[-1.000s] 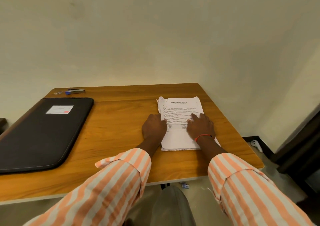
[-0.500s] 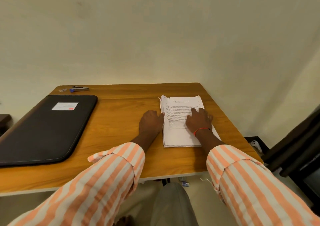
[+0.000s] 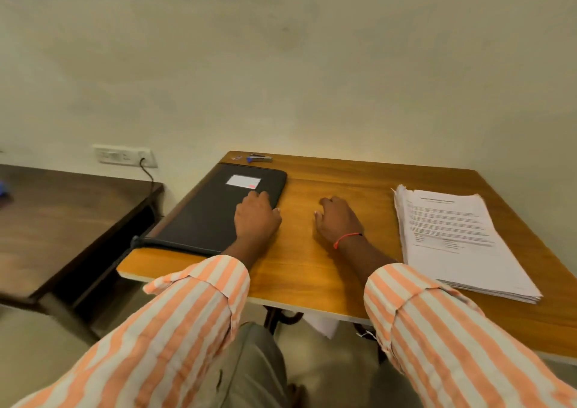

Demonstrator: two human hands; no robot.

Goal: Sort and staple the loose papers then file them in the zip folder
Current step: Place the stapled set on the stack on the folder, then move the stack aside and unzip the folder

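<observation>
Over folder (image 3: 206, 217) edge, left hand (image 3: 256, 218)

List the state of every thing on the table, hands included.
zip folder: closed, lying flat.
papers: one flat stack, no hand on it.
stapler: lying beyond the zip folder, no hand on it.
left hand: rests on the zip folder, holds nothing.
right hand: between zip folder and papers, holds nothing.

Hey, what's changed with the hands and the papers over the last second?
Both let go of the paper stack and moved left: the left hand now rests on the zip folder, the right hand on the table beside it. Stack, folder and stapler stayed put.
</observation>
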